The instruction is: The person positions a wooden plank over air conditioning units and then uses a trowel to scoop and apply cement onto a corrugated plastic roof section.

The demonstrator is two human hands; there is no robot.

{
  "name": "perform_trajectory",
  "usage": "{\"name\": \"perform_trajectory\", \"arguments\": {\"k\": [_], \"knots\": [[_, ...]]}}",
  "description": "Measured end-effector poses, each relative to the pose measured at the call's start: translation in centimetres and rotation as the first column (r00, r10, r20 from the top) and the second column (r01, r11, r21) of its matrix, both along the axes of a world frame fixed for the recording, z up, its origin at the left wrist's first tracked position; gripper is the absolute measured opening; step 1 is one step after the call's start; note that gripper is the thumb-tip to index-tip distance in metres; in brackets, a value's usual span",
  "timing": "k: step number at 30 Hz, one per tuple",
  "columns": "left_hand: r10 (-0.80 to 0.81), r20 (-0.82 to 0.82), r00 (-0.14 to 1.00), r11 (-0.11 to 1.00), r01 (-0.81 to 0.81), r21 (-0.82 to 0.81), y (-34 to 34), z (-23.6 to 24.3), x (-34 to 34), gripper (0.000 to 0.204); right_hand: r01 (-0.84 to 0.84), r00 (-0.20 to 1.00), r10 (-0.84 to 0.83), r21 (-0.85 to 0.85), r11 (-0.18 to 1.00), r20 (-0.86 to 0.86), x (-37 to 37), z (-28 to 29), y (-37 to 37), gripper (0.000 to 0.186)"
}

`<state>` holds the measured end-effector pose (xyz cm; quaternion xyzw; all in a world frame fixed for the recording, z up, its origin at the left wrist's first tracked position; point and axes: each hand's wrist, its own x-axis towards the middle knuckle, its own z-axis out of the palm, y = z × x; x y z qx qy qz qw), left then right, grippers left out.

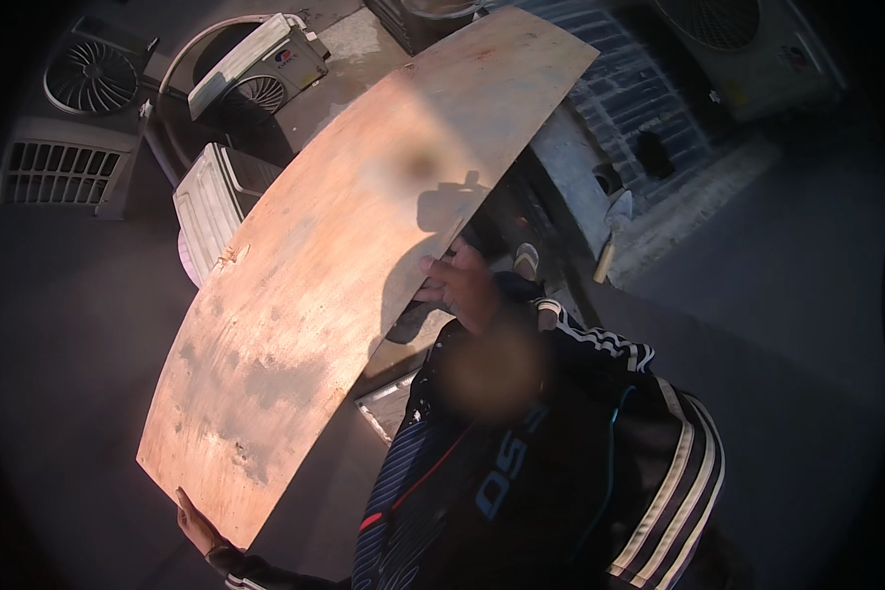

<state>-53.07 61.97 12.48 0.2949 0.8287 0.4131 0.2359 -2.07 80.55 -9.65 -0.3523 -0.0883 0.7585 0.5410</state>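
Evidently, handling is going on midway: the left hand (199, 525) is clamping the near end of the wooden board (300, 285), the right hand (465, 285) is gripping its right edge. It is slanting, partly covering a white casing (205, 202); neither hand is letting go yet.

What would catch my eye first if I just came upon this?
Most striking is the long wooden board, slanting from lower left to the top, with the left hand at its bottom edge and the right hand on its right edge. A dark shadow falls across the board's right side. Toward the upper left sits a round fan.
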Motion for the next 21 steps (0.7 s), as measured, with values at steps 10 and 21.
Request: {"name": "perform_trajectory", "arguments": {"k": [10, 21], "knots": [[-0.077, 0.027, 0.997, 0.996, 0.076, 0.037, 2.5, -2.6, -2.8, 0.048, 0.089, 0.995, -0.092, 0.062, 0.994, 0.045, 1.0, 2.4, -2.4, 0.044], [-0.161, -0.062, 0.985, 0.987, 0.16, -0.009, 4.5, -5.4, -7.5, 0.056, 0.169, 0.972, -0.183, 0.101, 0.98, 0.146, 0.2, 3.4, -4.3, 0.049]]}}
